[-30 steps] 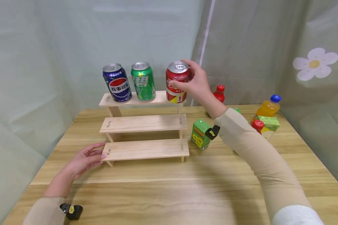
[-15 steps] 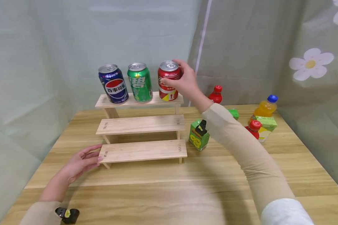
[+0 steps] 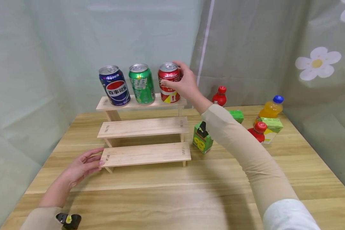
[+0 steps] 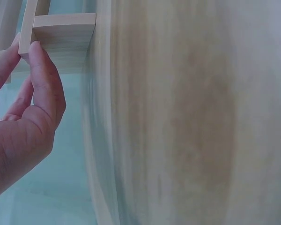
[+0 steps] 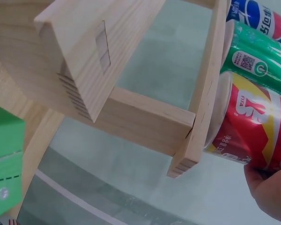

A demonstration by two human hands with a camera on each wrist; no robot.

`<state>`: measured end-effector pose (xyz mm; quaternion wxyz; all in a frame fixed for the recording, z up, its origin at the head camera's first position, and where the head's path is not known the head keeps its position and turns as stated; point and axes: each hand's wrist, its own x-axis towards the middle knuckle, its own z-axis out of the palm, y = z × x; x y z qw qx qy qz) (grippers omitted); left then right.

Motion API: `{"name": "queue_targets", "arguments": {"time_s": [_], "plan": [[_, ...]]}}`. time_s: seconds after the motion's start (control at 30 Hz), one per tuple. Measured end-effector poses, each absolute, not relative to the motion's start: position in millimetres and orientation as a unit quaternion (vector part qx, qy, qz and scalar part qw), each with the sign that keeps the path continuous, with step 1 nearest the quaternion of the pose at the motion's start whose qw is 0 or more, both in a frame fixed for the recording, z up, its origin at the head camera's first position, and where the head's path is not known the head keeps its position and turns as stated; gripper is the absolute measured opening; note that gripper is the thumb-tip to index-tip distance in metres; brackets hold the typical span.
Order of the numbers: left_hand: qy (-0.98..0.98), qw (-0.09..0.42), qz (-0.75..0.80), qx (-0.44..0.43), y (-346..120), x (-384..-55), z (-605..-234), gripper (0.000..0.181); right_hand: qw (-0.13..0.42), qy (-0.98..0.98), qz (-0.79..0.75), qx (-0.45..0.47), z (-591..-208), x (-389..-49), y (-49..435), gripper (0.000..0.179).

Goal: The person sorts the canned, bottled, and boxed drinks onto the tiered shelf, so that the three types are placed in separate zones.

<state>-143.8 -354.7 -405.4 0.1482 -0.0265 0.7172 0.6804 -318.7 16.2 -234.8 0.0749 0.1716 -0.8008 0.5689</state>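
A three-step wooden shelf [image 3: 143, 126] stands on the table. On its top step, a blue cola can [image 3: 117, 88], a green soda can [image 3: 142, 85] and a red cola can [image 3: 167, 95] stand in a row. My right hand [image 3: 187, 83] holds the red can from its right side, thumb across the front. In the right wrist view the red can [image 5: 255, 124] has its base against the top board. My left hand [image 3: 81, 166] pinches the left end of the lowest step; the left wrist view shows thumb and fingers on either side of the board [image 4: 27, 35].
Right of the shelf stands a green drink carton [image 3: 202, 140], partly behind the right wrist strap. Farther right are red-capped bottles [image 3: 219, 96], another green carton [image 3: 237, 115], an orange drink bottle [image 3: 270, 110] and a light green carton [image 3: 271, 127]. Curtains hang behind the table.
The right hand has moved left with the red can, bringing it down onto the top step, nearer the green can. The left hand keeps its grip on the lowest step.
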Motion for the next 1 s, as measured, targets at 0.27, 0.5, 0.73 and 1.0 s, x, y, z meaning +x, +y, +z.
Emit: {"name": "queue_targets", "arguments": {"time_s": [0.27, 0.5, 0.73, 1.0], "plan": [[0.716, 0.149, 0.682, -0.027, -355, -140, -406, 0.043, 0.076, -0.797, 0.571, 0.184, -237, -316, 14, 0.072], [0.703, 0.149, 0.695, -0.024, -355, -140, -408, 0.044, 0.069, -0.797, 0.569, 0.191, -238, -316, 16, 0.074], [0.701, 0.152, 0.697, -0.019, -355, -141, -410, 0.043, 0.041, -0.808, 0.555, 0.191, -230, -312, 25, 0.079], [0.697, 0.152, 0.701, -0.015, -355, -141, -407, 0.043, 0.066, -0.803, 0.561, 0.189, -218, -299, 44, 0.070]]}}
